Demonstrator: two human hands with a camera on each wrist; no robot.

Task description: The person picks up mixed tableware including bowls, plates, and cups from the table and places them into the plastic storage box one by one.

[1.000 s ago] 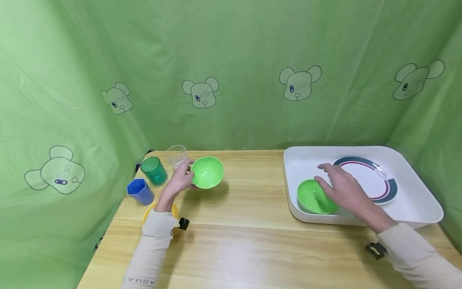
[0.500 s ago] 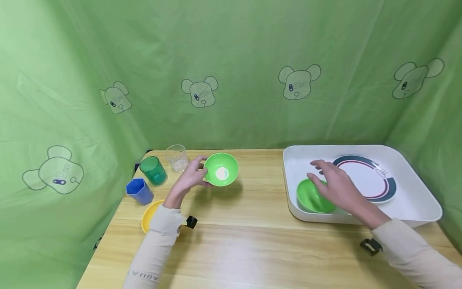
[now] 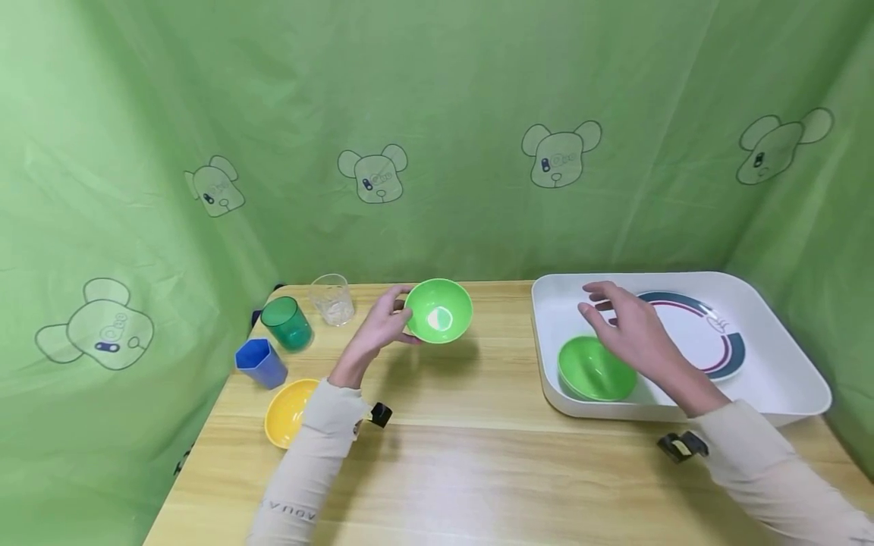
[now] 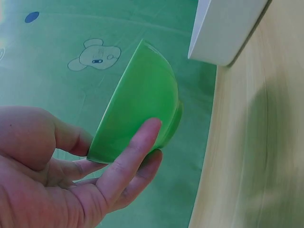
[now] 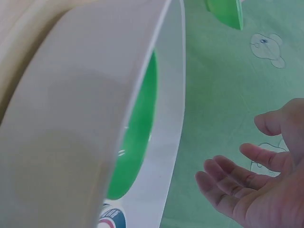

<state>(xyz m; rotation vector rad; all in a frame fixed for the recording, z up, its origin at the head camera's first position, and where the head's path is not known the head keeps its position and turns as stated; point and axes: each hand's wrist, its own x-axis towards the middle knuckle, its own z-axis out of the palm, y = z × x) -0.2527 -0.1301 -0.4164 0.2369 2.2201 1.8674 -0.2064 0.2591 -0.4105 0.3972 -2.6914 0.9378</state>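
My left hand (image 3: 382, 322) holds a green bowl (image 3: 439, 311) by its left side, above the wooden table. In the left wrist view the thumb is at the rim and the fingers lie along the outer wall of the bowl (image 4: 142, 99). A second green bowl (image 3: 595, 370) sits in the front left corner of a white tub (image 3: 785, 364). Over that tub my right hand (image 3: 631, 330) hovers with loosely bent fingers and nothing in them. The right wrist view shows this hand (image 5: 256, 180) apart from the tub wall. Behind it in the tub lies a plate (image 3: 693, 334) with a teal and red border.
At the table's left side stand a clear glass (image 3: 333, 299), a green cup (image 3: 288, 324) and a blue hexagonal cup (image 3: 262, 363). A yellow bowl (image 3: 287, 412) is partly behind the left sleeve. A green curtain (image 3: 451, 212) closes off the back and sides.
My left hand has carried the green bowl to the right and slightly up, uncovering more of the yellow bowl. The right hand has shifted a little left and up over the tub.
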